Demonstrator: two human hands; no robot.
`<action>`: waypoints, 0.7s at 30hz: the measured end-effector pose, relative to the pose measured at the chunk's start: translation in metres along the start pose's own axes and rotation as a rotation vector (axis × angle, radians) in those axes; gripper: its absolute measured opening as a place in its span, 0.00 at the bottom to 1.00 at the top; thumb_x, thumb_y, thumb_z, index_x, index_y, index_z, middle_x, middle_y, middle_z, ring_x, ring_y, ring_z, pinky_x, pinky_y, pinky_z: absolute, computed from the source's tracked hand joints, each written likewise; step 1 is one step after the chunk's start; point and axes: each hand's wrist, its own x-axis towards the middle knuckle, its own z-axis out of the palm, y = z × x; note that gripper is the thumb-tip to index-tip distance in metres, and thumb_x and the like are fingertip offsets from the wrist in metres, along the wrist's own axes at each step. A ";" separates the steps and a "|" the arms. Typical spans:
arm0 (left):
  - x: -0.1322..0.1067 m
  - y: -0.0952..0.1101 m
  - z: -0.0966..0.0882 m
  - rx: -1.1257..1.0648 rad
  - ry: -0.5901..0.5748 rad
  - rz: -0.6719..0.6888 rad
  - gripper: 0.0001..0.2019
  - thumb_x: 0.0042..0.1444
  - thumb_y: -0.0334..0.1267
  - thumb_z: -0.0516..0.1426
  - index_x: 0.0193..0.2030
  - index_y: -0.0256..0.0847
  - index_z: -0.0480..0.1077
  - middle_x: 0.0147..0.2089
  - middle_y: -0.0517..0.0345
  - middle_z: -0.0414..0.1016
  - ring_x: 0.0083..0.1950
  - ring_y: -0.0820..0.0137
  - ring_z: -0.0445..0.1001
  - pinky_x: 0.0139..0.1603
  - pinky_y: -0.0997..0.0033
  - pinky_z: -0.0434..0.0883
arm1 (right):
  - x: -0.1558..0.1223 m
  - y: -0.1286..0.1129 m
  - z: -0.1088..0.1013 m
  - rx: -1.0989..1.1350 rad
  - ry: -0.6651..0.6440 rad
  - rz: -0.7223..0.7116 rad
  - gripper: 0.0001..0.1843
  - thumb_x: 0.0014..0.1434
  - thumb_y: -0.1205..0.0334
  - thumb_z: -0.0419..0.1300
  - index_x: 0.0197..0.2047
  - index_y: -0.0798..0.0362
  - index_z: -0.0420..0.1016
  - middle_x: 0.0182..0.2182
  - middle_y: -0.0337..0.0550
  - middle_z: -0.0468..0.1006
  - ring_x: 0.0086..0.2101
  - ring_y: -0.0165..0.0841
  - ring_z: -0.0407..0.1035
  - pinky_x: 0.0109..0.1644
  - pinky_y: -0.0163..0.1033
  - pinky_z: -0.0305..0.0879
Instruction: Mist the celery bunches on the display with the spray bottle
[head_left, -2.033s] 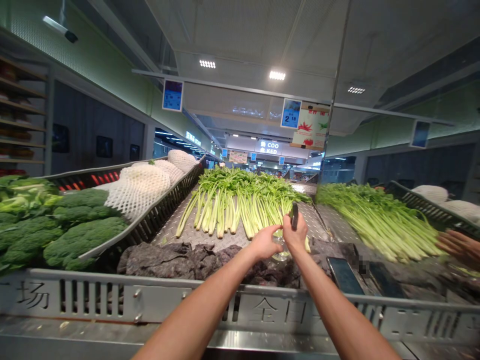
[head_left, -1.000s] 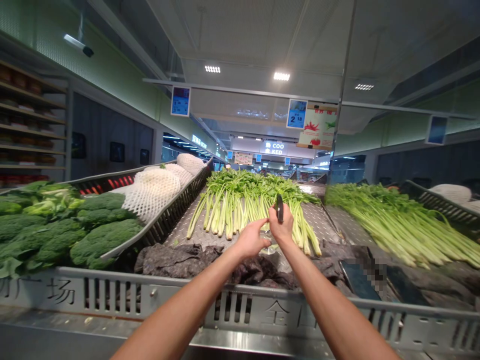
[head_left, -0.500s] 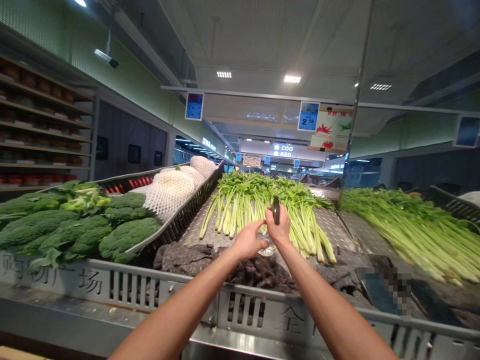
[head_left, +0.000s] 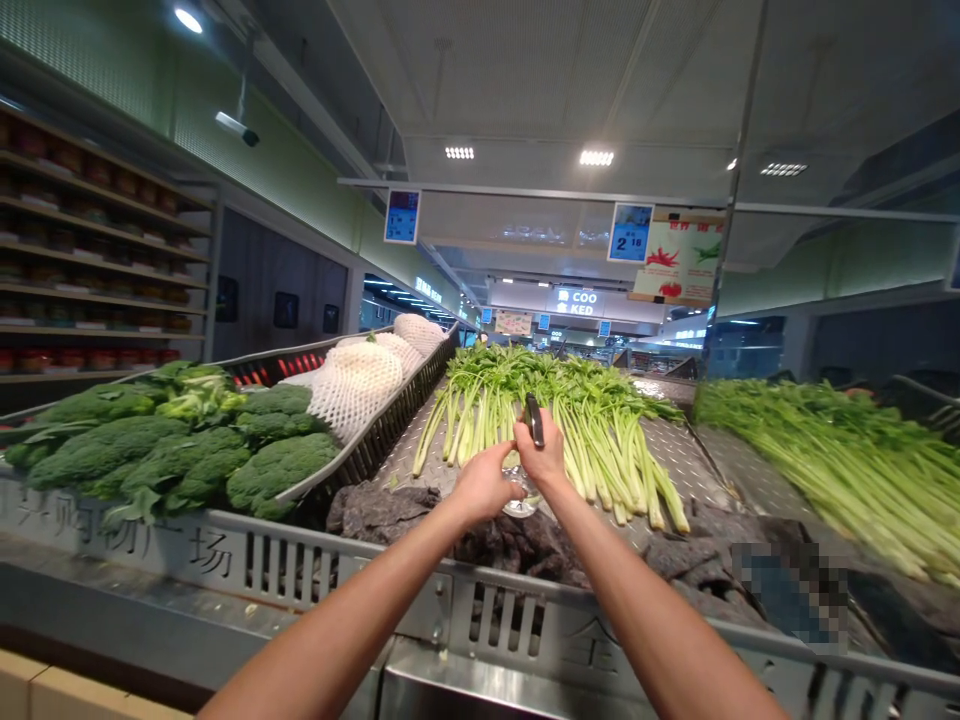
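My right hand [head_left: 543,450] is closed around a tool with a black handle [head_left: 534,420]; the handle sticks up above the fist, and the rest of the tool is hidden. Close against it, my left hand [head_left: 481,487] is curled, with its thumb and index finger bent towards the right hand. What its fingers hold, if anything, is not clear. Just below the fingertips shows a small shiny, clear-looking round thing [head_left: 519,504]. Both hands are over the near ends of a spread of leafy green celery [head_left: 600,460], lying on a patterned metal surface [head_left: 397,450].
Broccoli [head_left: 124,450] fills a crate at left, beside white vegetables in foam nets [head_left: 356,380]. Crumpled dark cloth [head_left: 375,512] lies behind the grey slotted front rail [head_left: 300,565]. A mirror panel [head_left: 832,340] stands at right. Price signs [head_left: 630,232] hang overhead.
The whole view has shifted slightly, with the stall now further right in the picture. Both hands have moved a little left over the celery and stay together; the black-handled tool tilts more to the left.
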 end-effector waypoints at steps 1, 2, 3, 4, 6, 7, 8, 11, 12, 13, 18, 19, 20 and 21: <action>0.000 0.000 -0.001 0.007 -0.001 -0.010 0.29 0.36 0.37 0.60 0.49 0.43 0.61 0.46 0.57 0.69 0.43 0.65 0.68 0.40 0.72 0.65 | -0.001 0.000 0.001 0.012 -0.009 -0.016 0.08 0.44 0.60 0.49 0.29 0.53 0.65 0.22 0.36 0.69 0.23 0.29 0.61 0.29 0.33 0.56; 0.001 -0.001 -0.001 0.016 -0.004 -0.021 0.28 0.36 0.37 0.60 0.49 0.43 0.61 0.44 0.57 0.70 0.42 0.65 0.68 0.39 0.72 0.65 | -0.001 0.000 0.002 0.019 -0.021 -0.033 0.09 0.44 0.60 0.50 0.30 0.53 0.65 0.22 0.36 0.69 0.23 0.28 0.61 0.29 0.33 0.56; 0.001 -0.001 -0.002 0.025 -0.005 -0.030 0.28 0.35 0.37 0.60 0.48 0.43 0.62 0.43 0.57 0.71 0.40 0.65 0.69 0.38 0.72 0.65 | -0.001 0.000 0.002 0.022 -0.034 -0.049 0.09 0.44 0.60 0.50 0.30 0.53 0.65 0.23 0.36 0.69 0.23 0.28 0.61 0.29 0.33 0.57; 0.001 -0.001 -0.002 0.031 -0.006 -0.037 0.27 0.35 0.37 0.60 0.47 0.42 0.63 0.41 0.57 0.71 0.40 0.65 0.69 0.37 0.73 0.65 | -0.002 0.000 0.003 0.023 -0.044 -0.064 0.09 0.44 0.60 0.50 0.30 0.53 0.65 0.23 0.36 0.69 0.23 0.28 0.61 0.29 0.32 0.57; 0.001 -0.001 -0.003 0.037 -0.005 -0.050 0.26 0.35 0.38 0.60 0.45 0.41 0.64 0.40 0.57 0.72 0.39 0.65 0.69 0.36 0.73 0.65 | -0.002 0.000 0.003 0.020 -0.059 -0.083 0.09 0.45 0.60 0.50 0.30 0.53 0.65 0.23 0.35 0.69 0.23 0.28 0.61 0.29 0.32 0.56; 0.001 -0.001 -0.003 0.036 -0.007 -0.057 0.25 0.34 0.38 0.60 0.45 0.41 0.64 0.39 0.56 0.72 0.38 0.65 0.70 0.35 0.73 0.65 | -0.002 0.000 0.004 0.016 -0.065 -0.089 0.09 0.45 0.60 0.50 0.30 0.53 0.65 0.23 0.35 0.69 0.23 0.28 0.61 0.28 0.32 0.56; 0.001 -0.001 -0.003 0.032 -0.013 -0.064 0.25 0.34 0.39 0.61 0.44 0.41 0.65 0.39 0.56 0.72 0.38 0.65 0.70 0.35 0.74 0.65 | -0.002 0.000 0.004 0.011 -0.073 -0.091 0.08 0.45 0.60 0.50 0.29 0.53 0.65 0.22 0.35 0.68 0.23 0.28 0.61 0.28 0.32 0.56; 0.002 0.000 -0.003 0.015 -0.045 -0.082 0.26 0.33 0.40 0.61 0.43 0.40 0.65 0.38 0.56 0.72 0.38 0.65 0.70 0.35 0.74 0.65 | -0.001 0.001 0.004 -0.014 -0.102 -0.080 0.06 0.44 0.60 0.49 0.26 0.53 0.64 0.20 0.35 0.67 0.22 0.28 0.60 0.27 0.32 0.55; 0.002 0.000 -0.003 0.009 -0.057 -0.085 0.26 0.33 0.40 0.62 0.43 0.40 0.65 0.38 0.56 0.72 0.38 0.65 0.70 0.35 0.74 0.65 | -0.001 0.002 0.004 -0.023 -0.107 -0.070 0.06 0.44 0.60 0.49 0.24 0.53 0.63 0.20 0.34 0.66 0.22 0.28 0.60 0.26 0.32 0.55; 0.002 0.001 -0.002 0.001 -0.065 -0.089 0.26 0.33 0.40 0.62 0.43 0.39 0.65 0.38 0.56 0.72 0.38 0.65 0.70 0.34 0.75 0.65 | -0.001 0.003 0.003 -0.032 -0.108 -0.057 0.06 0.44 0.60 0.49 0.23 0.53 0.62 0.19 0.34 0.66 0.21 0.28 0.59 0.25 0.32 0.54; 0.007 0.005 0.008 -0.044 -0.072 -0.080 0.26 0.33 0.37 0.62 0.44 0.39 0.65 0.39 0.56 0.72 0.39 0.65 0.70 0.36 0.74 0.66 | -0.001 0.009 -0.004 -0.037 -0.039 -0.025 0.06 0.44 0.60 0.49 0.26 0.52 0.63 0.19 0.34 0.66 0.21 0.28 0.59 0.26 0.32 0.54; 0.009 0.006 0.011 -0.048 -0.069 -0.067 0.26 0.33 0.37 0.62 0.44 0.40 0.65 0.40 0.56 0.72 0.39 0.65 0.70 0.37 0.73 0.66 | -0.001 0.010 -0.007 -0.036 -0.016 -0.033 0.07 0.44 0.60 0.49 0.27 0.52 0.64 0.20 0.34 0.67 0.22 0.28 0.60 0.27 0.32 0.55; 0.011 0.008 0.013 -0.052 -0.066 -0.054 0.27 0.33 0.36 0.62 0.45 0.40 0.65 0.41 0.56 0.72 0.40 0.65 0.70 0.38 0.73 0.66 | -0.001 0.012 -0.010 -0.036 0.005 -0.043 0.08 0.44 0.60 0.49 0.29 0.52 0.65 0.21 0.35 0.67 0.22 0.28 0.60 0.28 0.33 0.56; 0.012 0.010 0.016 -0.058 -0.064 -0.039 0.27 0.33 0.36 0.62 0.46 0.40 0.64 0.42 0.56 0.71 0.41 0.65 0.70 0.39 0.73 0.66 | 0.000 0.013 -0.013 -0.039 0.024 -0.050 0.08 0.45 0.60 0.49 0.29 0.53 0.65 0.21 0.35 0.68 0.23 0.28 0.61 0.29 0.33 0.56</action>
